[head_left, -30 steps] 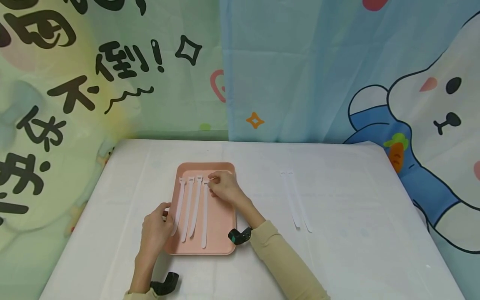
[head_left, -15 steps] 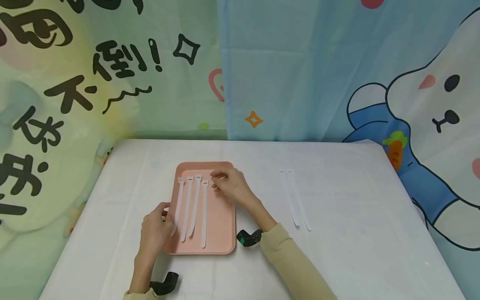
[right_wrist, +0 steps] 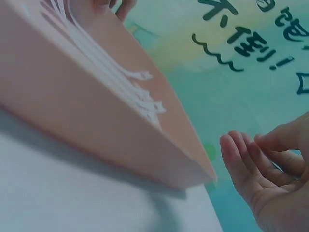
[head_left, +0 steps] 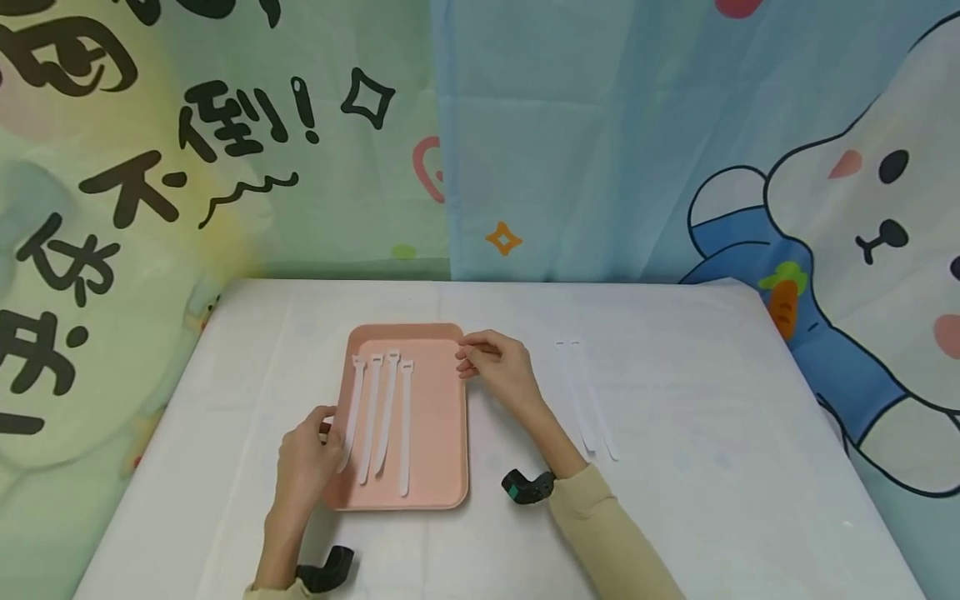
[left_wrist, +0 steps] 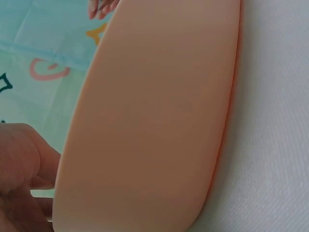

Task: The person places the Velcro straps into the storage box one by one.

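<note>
Several white strap-like cable ties (head_left: 386,412) with slotted heads lie side by side lengthwise in a shallow pink tray (head_left: 438,450). My left hand (head_left: 306,462) grips the tray's left rim beside the leftmost tie; the tray wall hides part of its fingers in the left wrist view. Just off the tray's upper right corner is my right hand (head_left: 501,367), raised, with thumb and fingers loosely bent. Nothing shows between those fingers (right_wrist: 236,150) in the right wrist view, where the slotted tie heads (right_wrist: 149,101) rise near the tray's rim.
Two more white ties (head_left: 588,400) lie flat on the white-covered table (head_left: 712,417), right of my right hand. Behind the table's far edge hangs a printed backdrop (head_left: 570,167). Each wrist wears a black camera (head_left: 528,486).
My right hand has drawn back from beside the rightmost tie in the tray, moving right to the tray's upper right rim. The left hand and the ties have stayed in place.
</note>
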Motion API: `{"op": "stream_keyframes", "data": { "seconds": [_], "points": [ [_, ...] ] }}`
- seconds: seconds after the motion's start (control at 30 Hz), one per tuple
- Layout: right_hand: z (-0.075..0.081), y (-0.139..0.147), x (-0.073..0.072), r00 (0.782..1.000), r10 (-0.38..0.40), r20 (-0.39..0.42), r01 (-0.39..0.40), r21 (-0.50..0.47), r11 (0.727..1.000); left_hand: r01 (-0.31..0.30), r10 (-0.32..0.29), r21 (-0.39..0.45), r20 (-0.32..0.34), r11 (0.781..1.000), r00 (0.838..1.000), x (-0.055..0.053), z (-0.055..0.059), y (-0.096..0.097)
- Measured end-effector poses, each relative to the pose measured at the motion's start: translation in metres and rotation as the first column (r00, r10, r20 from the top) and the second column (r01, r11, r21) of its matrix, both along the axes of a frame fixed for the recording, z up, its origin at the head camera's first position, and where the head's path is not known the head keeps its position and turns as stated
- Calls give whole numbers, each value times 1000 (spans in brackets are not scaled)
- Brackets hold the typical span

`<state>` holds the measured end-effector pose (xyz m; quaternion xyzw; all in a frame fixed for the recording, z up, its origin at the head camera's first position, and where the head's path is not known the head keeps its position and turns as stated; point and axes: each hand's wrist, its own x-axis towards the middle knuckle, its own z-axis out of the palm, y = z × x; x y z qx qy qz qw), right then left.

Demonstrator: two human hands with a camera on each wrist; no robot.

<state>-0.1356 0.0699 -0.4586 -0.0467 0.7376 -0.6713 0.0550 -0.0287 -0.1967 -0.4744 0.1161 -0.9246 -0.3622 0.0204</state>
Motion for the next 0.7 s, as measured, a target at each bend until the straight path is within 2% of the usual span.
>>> {"op": "stream_keyframes", "data": {
  "seconds": [0.3,0.57,0.7],
  "points": [
    [-17,34,-5,997,-76,33,75,51,996,-8,8,-6,-11,1000,1000,7,-3,0],
    [-27,77,-24,982,-185,46,183,37,982,3,-3,-3,-18,1000,1000,4,1,1],
    [-26,97,-31,970,-241,41,236,87,968,8,-8,-3,-19,1000,1000,2,4,2]
  ]
}}
